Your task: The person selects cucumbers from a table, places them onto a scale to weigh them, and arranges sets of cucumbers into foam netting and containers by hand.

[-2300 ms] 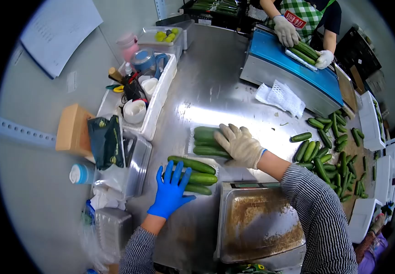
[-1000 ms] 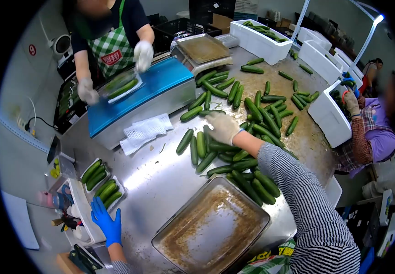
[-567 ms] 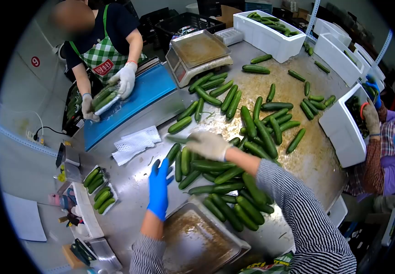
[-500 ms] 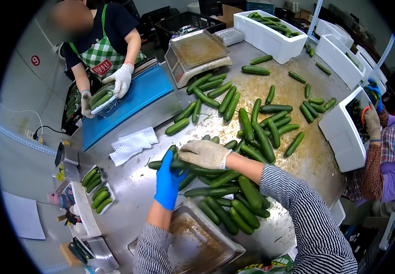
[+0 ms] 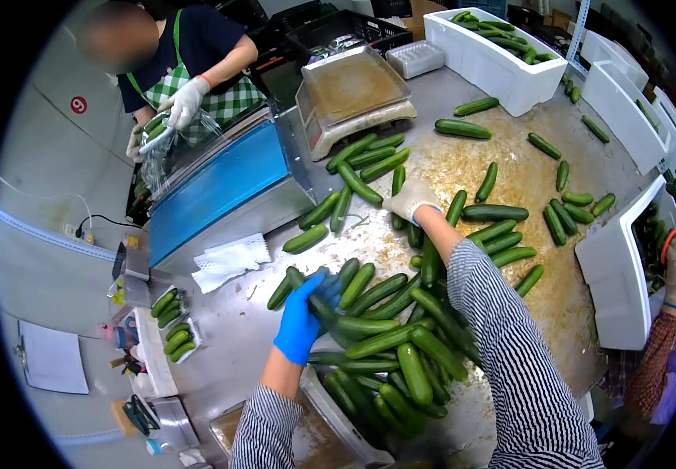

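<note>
My left hand [image 5: 299,320], in a blue glove, is closed round a motion-blurred cucumber [image 5: 321,308] at the left edge of a large cucumber pile [image 5: 385,341]. Farther out, my right hand [image 5: 414,200], in a pale knit glove, reaches over the table with its fingers down round a cucumber [image 5: 398,182]; the fingertips are partly hidden. Other cucumbers [image 5: 360,183] lie just left of that hand. A metal-topped scale [image 5: 338,418] stands at the near edge, partly under the pile.
A co-worker [image 5: 189,78] holds a film-wrapped cucumber pack [image 5: 154,134] behind a blue-topped machine [image 5: 221,199]. Another scale [image 5: 357,86] and a white foam box [image 5: 502,62] stand at the back. At right, another person's gloved hand [image 5: 675,270] is at a tilted foam box [image 5: 615,270].
My right hand has moved from the pile to the cucumbers farther back. My left hand stays by the pile's left side. The co-worker's pack has moved up and away from the blue top.
</note>
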A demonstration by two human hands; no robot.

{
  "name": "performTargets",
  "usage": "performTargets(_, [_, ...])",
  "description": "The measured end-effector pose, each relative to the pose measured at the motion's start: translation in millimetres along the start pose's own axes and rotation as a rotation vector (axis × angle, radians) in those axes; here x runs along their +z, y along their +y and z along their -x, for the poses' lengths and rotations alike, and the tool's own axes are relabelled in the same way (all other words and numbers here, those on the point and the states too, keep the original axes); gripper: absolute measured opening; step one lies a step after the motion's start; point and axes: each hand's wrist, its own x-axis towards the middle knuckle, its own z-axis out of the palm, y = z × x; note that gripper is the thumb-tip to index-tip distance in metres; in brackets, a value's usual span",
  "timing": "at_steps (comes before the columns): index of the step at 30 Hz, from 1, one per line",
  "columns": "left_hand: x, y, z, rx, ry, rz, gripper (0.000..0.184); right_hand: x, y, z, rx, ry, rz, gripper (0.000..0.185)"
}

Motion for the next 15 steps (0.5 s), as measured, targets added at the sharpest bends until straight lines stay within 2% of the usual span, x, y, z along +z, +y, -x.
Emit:
performTargets(1, [12.6,-4.3,-5.7,0.013,-0.008,-0.093,0.048,-4.0,3.6,4.3,-0.034,-0.057,0.003,0.102])
performTargets(2, [24.0,-8.5,-14.0,0.008,-0.060,-0.057,0.048,-10.8,1.7,17.7,-0.089,-0.024,0.000,0.090])
performTargets(5, [35.6,-23.9,-47.1,0.017,-0.041,-0.012,0.050,-3.0,6.9,16.4,-0.125,-0.090,-0.031,0.098])
performTargets(9, [47.5,-25.2,-67.3,-0.002,-0.062,-0.007,0.057,9.5,-5.7,27.3,-0.192,0.050,0.043,0.103])
performTargets(12, [43.6,-22.8,-71.7,0.005,-0.091,-0.036,0.058,-5.7,-13.4,34.1,-0.092,-0.051,-0.163,0.105])
performTargets(15, [44.4,-12.0,-60.1,0.052,-0.151,-0.049,0.059,-21.3,-31.9,64.5,-0.180,-0.204,-0.391,0.104])
